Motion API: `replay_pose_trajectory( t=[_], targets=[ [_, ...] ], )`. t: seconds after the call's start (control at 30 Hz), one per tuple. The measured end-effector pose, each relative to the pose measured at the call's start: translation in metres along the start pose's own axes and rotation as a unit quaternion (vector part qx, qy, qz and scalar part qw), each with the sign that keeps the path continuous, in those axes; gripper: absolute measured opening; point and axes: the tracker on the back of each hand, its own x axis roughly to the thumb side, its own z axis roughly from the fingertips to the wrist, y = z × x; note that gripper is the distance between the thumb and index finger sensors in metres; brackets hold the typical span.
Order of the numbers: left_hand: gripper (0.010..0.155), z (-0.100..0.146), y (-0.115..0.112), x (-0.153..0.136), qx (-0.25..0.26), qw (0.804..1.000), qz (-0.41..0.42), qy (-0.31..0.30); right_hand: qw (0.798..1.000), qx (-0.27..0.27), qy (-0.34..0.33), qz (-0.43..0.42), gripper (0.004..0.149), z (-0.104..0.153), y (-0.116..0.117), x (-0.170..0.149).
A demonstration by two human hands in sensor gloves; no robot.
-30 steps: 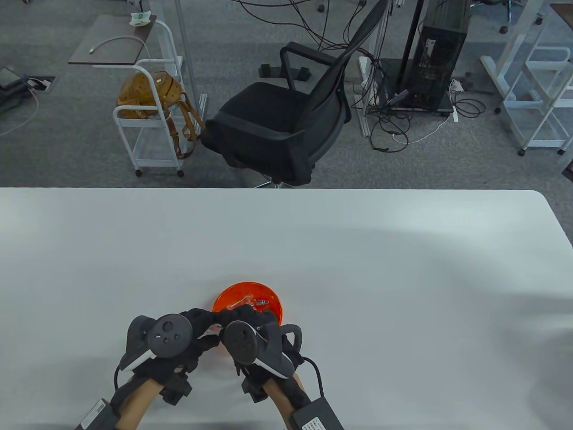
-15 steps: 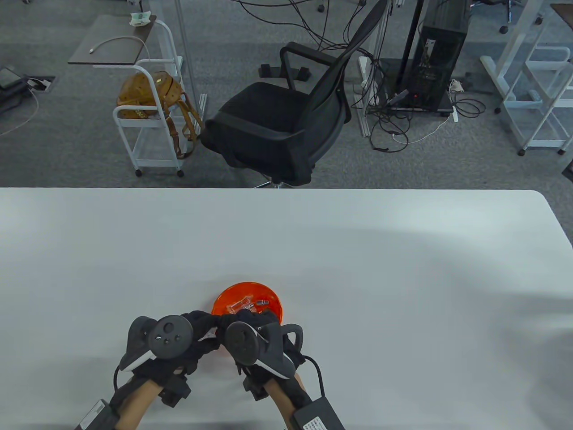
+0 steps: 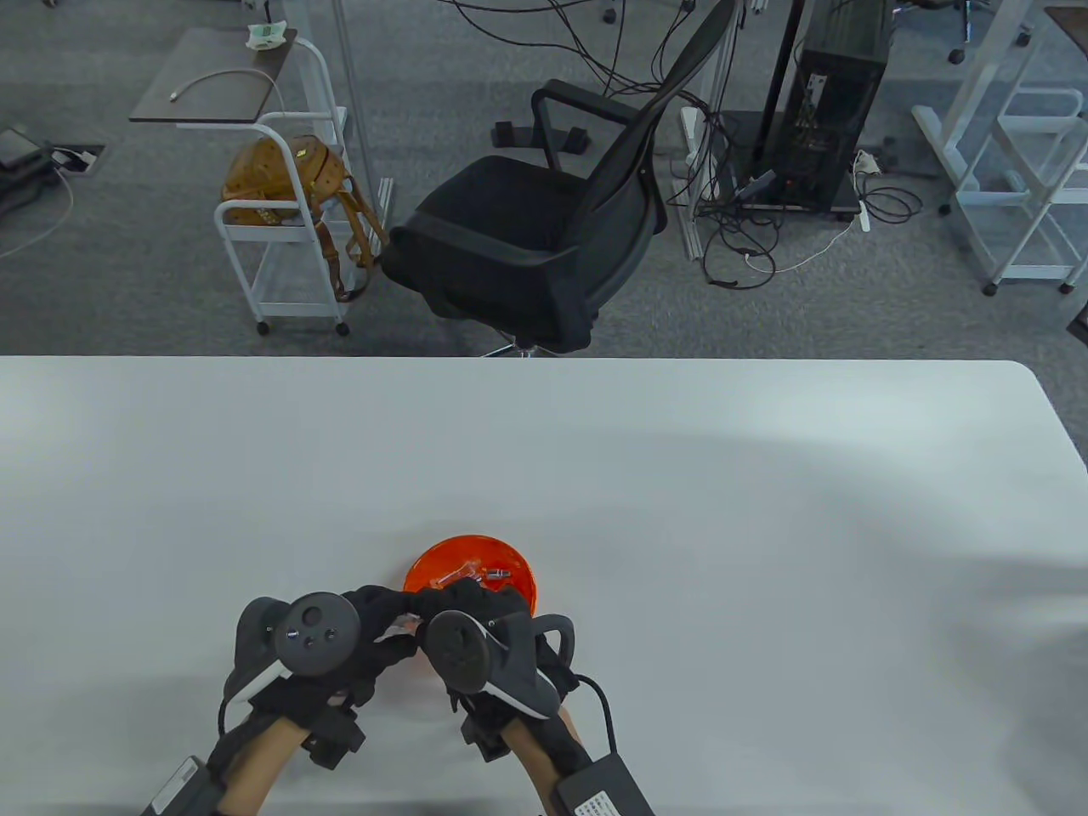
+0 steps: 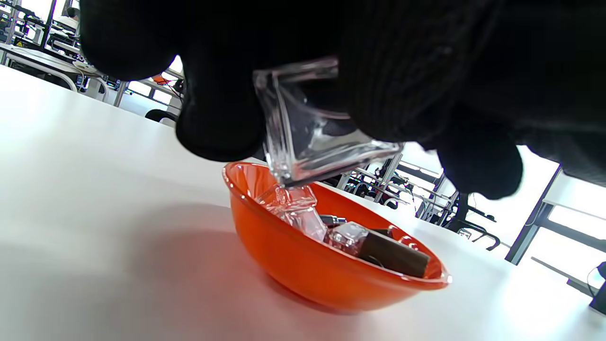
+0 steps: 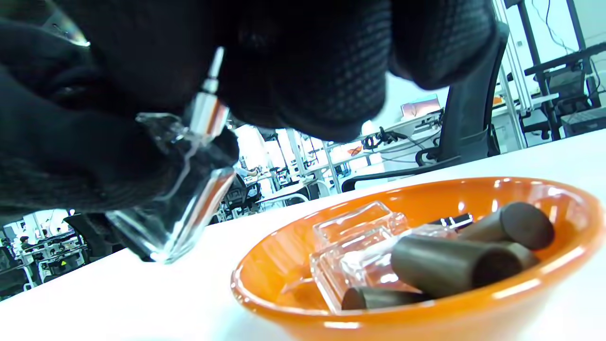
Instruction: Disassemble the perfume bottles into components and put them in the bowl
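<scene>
Both gloved hands meet just in front of the orange bowl point(image 3: 510, 571). My left hand point(image 3: 384, 619) grips a small clear glass perfume bottle point(image 4: 315, 142), tilted above the bowl's point(image 4: 303, 270) near rim. The right hand point(image 3: 455, 602) pinches the bottle's silver spray pump point(image 5: 208, 111) at its neck. In the table view only a sliver of the bottle point(image 3: 406, 627) shows between the hands. Inside the bowl point(image 5: 426, 310) lie clear bottle bodies point(image 5: 355, 237) and dark brown caps point(image 5: 454, 265).
The white table point(image 3: 680, 476) stretches wide around the bowl. Beyond its far edge stand a black office chair point(image 3: 544, 229), a white cart holding a brown bag point(image 3: 285, 183), and a tangle of cables on the floor.
The left hand has shifted slightly to the left and turned a little. Both hands keep their hold on the bottle by the bowl.
</scene>
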Motion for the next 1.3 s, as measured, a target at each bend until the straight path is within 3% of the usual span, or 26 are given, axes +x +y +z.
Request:
replay_pose_trajectory(
  t=[0.23,0.4,0.5,0.63,0.8,0.97,1.07,1.23,1.3],
  targets=[
    [0.054,-0.0007,-0.0008,-0.0001,0.002,1.000,-0.003,0.003,1.000,0.014,0.000,-0.004,0.048,0.0003,-0.0002,0.0005],
    [0.054,-0.0003,-0.0028,-0.0015,-0.012,1.000,0.003,0.001,1.000,0.005,0.004,-0.008,0.041,-0.0008,-0.0003,-0.0017],
    [0.054,-0.0004,-0.0015,0.0009,0.000,1.000,-0.006,0.004,1.000,0.015,0.003,-0.015,0.047,0.0005,0.0004,-0.0020],
    [0.054,-0.0003,-0.0024,0.0002,-0.009,1.000,-0.003,0.002,1.000,-0.007,0.006,-0.007,0.042,-0.0002,-0.0005,-0.0027],
    [0.054,-0.0007,-0.0023,-0.0003,-0.001,1.000,-0.002,0.003,1.000,0.022,0.006,-0.021,0.047,-0.0004,0.0007,-0.0031],
    [0.054,-0.0004,-0.0044,0.0015,-0.011,1.000,-0.007,-0.002,1.000,0.012,0.006,-0.014,0.042,-0.0003,0.0007,-0.0036],
    [0.054,-0.0012,-0.0024,0.0009,0.000,1.000,-0.007,0.002,1.000,0.020,0.005,-0.021,0.048,0.0000,-0.0003,-0.0034],
    [0.054,0.0004,-0.0031,0.0010,-0.007,1.000,-0.006,-0.001,1.000,0.003,0.012,-0.022,0.042,-0.0012,-0.0010,-0.0041],
    [0.054,-0.0005,-0.0023,0.0012,-0.003,1.000,-0.009,0.002,1.000,0.011,0.009,-0.022,0.047,-0.0004,-0.0011,-0.0040]
  ],
)
